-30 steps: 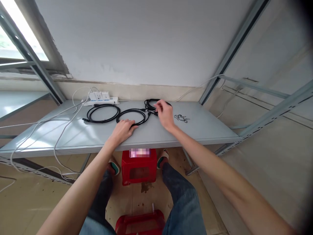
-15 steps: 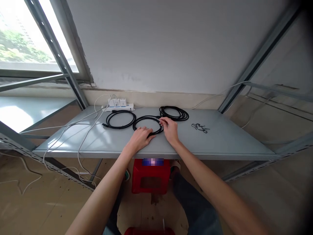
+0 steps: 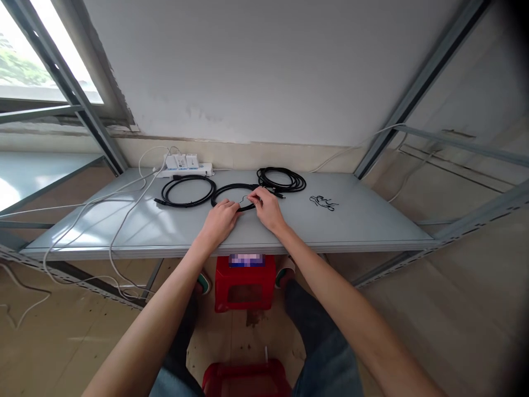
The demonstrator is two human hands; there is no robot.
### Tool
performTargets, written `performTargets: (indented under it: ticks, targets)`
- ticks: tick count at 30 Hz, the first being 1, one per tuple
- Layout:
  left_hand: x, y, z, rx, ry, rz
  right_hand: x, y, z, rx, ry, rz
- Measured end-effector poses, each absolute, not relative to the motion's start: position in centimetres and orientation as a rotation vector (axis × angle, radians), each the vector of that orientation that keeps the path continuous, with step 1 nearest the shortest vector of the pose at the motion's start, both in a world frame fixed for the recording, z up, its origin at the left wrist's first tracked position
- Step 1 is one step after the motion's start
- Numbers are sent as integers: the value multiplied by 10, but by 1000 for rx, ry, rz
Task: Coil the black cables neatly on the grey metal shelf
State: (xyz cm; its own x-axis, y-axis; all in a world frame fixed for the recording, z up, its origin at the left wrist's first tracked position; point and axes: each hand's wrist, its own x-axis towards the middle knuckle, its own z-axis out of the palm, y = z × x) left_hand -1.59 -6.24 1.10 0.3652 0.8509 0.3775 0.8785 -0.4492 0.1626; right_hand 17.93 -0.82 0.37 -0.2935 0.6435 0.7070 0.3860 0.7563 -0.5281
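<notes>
The right hand has moved in closer to the left hand, fingertips pinching one thin tie over the middle coil. The left hand's fingers bend over that coil's near edge; whether they grip it cannot be told. Three black cable coils lie on one gray shelf, beside a tangled bunch of ties. One power strip holds three white plugs.
</notes>
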Motion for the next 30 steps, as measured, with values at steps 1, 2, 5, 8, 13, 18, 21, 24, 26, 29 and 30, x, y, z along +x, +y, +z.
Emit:
performTargets:
  ticks: [1,2,5,8,13,18,21,24,26,29,30]
  targets:
    - [-16,-63,11,-2541,-1614,-637,179,-9,4,-788,-1943,304]
    - [-17,-63,11,-2545,-1614,-641,178,-11,5,-790,-1959,299]
    - [-18,-61,8,-2571,-1625,-673,178,-15,6,-797,-1982,303]
    - [-20,-57,4,-2567,-1638,-711,178,-16,8,-761,-1986,323]
    - [-20,-58,3,-2550,-1623,-668,178,-13,9,-699,-1996,342]
    - [-19,-62,7,-2556,-1618,-634,177,-11,8,-724,-2002,350]
    - [-19,-62,8,-2588,-1601,-628,176,-12,8,-727,-2005,351]
    - [-20,-61,10,-2635,-1582,-649,177,-12,8,-738,-1978,354]
    - [-20,-60,10,-2660,-1563,-662,178,-12,8,-756,-1949,369]
    - [-20,-59,9,-2647,-1559,-648,180,-10,6,-792,-1923,417]
    - [-19,-59,9,-2629,-1570,-635,180,-9,5,-796,-1919,443]
